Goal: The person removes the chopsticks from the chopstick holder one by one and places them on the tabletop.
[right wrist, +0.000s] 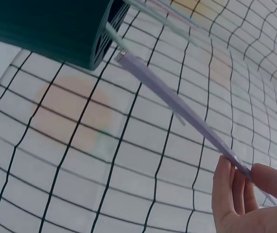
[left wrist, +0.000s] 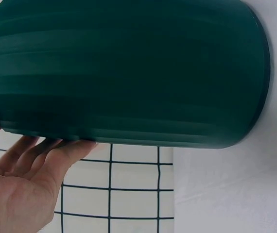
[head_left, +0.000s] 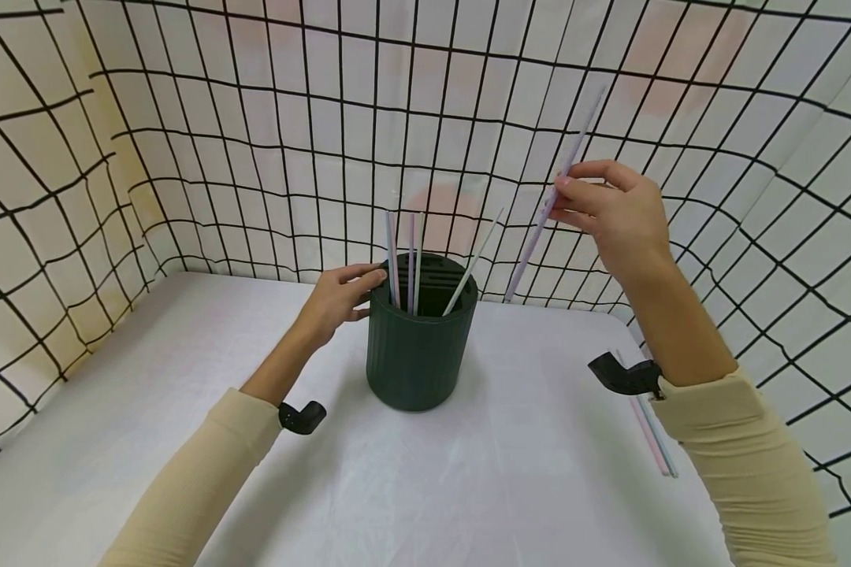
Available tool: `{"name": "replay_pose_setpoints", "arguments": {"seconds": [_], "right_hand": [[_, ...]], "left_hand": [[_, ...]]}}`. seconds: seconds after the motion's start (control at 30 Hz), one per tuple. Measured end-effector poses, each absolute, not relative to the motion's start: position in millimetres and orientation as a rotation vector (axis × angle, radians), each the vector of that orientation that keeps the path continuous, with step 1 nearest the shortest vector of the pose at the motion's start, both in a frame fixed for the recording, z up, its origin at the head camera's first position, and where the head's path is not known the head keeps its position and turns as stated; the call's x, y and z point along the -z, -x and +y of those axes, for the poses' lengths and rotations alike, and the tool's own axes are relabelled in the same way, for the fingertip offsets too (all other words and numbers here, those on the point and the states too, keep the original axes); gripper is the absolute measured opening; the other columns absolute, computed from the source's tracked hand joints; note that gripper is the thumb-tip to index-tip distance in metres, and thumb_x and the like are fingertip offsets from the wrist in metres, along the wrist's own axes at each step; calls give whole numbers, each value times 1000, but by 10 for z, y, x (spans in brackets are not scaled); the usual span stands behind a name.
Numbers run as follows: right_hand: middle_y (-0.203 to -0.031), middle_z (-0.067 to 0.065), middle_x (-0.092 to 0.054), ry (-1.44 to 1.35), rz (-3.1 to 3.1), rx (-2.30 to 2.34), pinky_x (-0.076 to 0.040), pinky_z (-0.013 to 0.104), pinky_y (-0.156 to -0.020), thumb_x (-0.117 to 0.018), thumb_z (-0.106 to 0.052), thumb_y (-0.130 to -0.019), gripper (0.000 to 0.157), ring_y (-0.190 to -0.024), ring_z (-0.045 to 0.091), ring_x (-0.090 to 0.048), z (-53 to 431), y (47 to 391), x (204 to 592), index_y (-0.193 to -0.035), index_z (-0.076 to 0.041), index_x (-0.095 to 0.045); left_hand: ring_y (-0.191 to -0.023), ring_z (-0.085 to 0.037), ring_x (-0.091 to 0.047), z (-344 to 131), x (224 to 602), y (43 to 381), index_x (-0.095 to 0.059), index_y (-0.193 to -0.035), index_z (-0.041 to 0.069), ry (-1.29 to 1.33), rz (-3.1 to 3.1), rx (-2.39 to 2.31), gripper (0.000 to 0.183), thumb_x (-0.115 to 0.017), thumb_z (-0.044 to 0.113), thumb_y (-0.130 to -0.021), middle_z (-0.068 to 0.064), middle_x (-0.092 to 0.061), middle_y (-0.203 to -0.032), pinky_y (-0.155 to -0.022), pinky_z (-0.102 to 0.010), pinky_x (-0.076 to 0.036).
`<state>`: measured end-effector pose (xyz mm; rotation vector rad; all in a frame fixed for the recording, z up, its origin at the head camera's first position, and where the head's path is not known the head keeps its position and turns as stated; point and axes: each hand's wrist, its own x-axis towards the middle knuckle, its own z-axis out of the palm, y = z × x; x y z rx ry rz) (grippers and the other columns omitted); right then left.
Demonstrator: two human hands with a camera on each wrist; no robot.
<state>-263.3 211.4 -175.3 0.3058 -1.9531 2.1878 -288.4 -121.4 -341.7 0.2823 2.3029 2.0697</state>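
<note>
A dark green, ribbed round pen holder [head_left: 418,362] stands upright on the white table, its top split into slots. Several thin pastel straws [head_left: 410,260] poke out of it, and one pale green straw [head_left: 473,264] leans to the right. My left hand [head_left: 336,303] holds the holder's left side, thumb at the rim; in the left wrist view its fingers [left wrist: 56,155] lie against the wall. Up and to the right, my right hand [head_left: 613,213] pinches a purple straw [head_left: 529,248] between thumb and fingers. The straw slants, its lower end beyond the holder's right side.
Pink and blue straws [head_left: 652,437] lie on the table at the right, partly hidden by my right forearm. A black wire grid [head_left: 312,181] with white sheeting behind it encloses the back and both sides of the white table [head_left: 425,488].
</note>
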Motion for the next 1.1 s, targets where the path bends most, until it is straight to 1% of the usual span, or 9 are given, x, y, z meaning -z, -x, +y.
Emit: {"name": "replay_pose_setpoints", "arguments": {"seconds": [0.3,0.43,0.53,0.67,0.8,1.0,1.1], "right_hand": [[-99,10,-73,-203,-1921,-2191,-63,31,-78,-85,-8,-81,32,-82,24,-75,2643,2700,1781,-107,1,-69],[-101,8,-71,-117,-1944,-2170,-63,27,-76,-86,-11,-81,35,-82,22,-75,2876,2733,1828,-109,-2,-68],[-103,5,-70,-53,-1994,-2140,-63,26,-75,-84,-14,-83,36,-83,19,-75,3035,2747,1889,-113,-5,-67],[-97,1,-73,28,-2084,-2098,-62,23,-73,-83,-18,-84,35,-82,15,-75,3227,2766,2015,-113,-8,-67],[-91,-6,-75,90,-2208,-2038,-62,22,-73,-82,-22,-86,28,-81,11,-75,3451,2813,2206,-109,-14,-69],[-89,-9,-75,136,-2316,-2063,-62,23,-75,-76,-15,-92,7,-82,7,-73,3832,2931,2603,-97,-19,-73],[-88,-10,-75,164,-2353,-2109,-62,24,-75,-73,-10,-94,10,-81,7,-74,3979,2965,2811,-93,-20,-74]], "left_hand": [[-129,-30,-62,-1221,3429,2893,-57,-143,8,-303,2292,-2073,52,-64,38,-101,-14,-63,-138,-98,-46,-57],[-129,-30,-62,-1226,3428,2896,-57,-144,8,-304,2288,-2078,53,-64,38,-101,-14,-63,-139,-97,-46,-57],[-129,-30,-62,-1221,3432,2901,-57,-144,8,-304,2294,-2074,53,-64,38,-101,-14,-63,-139,-98,-46,-57],[-128,-29,-62,-1218,3430,2896,-58,-143,9,-299,2303,-2072,52,-64,38,-101,-13,-63,-138,-97,-45,-57],[-128,-29,-62,-1213,3428,2894,-58,-143,8,-299,2294,-2080,51,-64,37,-101,-13,-64,-138,-97,-45,-57],[-128,-30,-62,-1210,3421,2885,-58,-143,8,-303,2290,-2075,52,-64,37,-101,-14,-63,-138,-97,-46,-57],[-129,-30,-62,-1208,3420,2882,-57,-143,8,-304,2294,-2075,53,-64,38,-101,-14,-63,-139,-97,-46,-57]]}}
